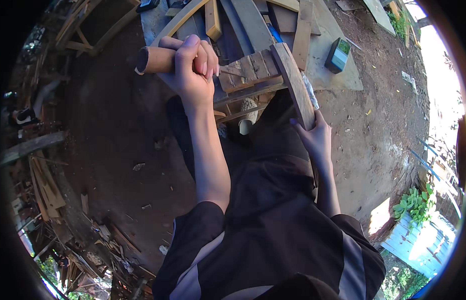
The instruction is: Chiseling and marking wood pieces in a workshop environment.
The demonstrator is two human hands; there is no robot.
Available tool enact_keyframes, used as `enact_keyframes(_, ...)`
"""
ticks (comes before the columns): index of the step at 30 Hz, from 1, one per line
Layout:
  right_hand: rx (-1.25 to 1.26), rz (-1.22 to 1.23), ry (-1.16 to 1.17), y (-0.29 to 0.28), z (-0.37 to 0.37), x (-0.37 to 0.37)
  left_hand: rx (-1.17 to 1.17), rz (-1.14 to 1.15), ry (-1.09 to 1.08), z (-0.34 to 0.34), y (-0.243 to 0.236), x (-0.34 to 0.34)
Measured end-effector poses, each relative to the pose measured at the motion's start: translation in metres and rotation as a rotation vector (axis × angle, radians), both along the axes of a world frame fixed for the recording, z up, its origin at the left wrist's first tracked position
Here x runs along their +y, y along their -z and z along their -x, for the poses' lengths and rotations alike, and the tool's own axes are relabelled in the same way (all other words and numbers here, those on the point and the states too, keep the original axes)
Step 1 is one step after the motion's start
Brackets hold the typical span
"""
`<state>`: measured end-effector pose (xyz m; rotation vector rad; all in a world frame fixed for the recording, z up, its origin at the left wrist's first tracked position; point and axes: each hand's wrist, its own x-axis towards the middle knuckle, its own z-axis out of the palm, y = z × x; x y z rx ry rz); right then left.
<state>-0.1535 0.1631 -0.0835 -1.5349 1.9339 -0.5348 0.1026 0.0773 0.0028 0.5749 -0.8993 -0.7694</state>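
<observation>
My left hand is closed round a tool with a thick brown cylindrical handle. From the far side of the fist a thin dark shaft points right, over a rough wooden block; its exact kind is unclear. My right hand grips the near end of a slightly curved wooden piece, thumb on one side and the fingers mostly hidden behind it. The far end of this piece lies against the right end of the block.
Several planks and a curved slat lie on the low work surface ahead. A grey-and-teal box-shaped object stands at its right. Scrap wood is piled on the left, and a leafy plant grows at right.
</observation>
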Motion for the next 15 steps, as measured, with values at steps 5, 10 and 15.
enact_keyframes(5, -0.005, -0.027, -0.021, 0.0016, -0.0029, 0.0024, 0.009, 0.009, -0.002, 0.0009, 0.0004, 0.0027)
enact_keyframes(10, -0.019, -0.010, -0.037, 0.0012, -0.0024, 0.0019, 0.007, -0.003, -0.002, 0.0035, 0.0016, 0.0030)
enact_keyframes(15, -0.008, 0.015, -0.048, 0.0023, -0.0039, 0.0027, 0.001, 0.017, 0.020, 0.0019, 0.0049, 0.0016)
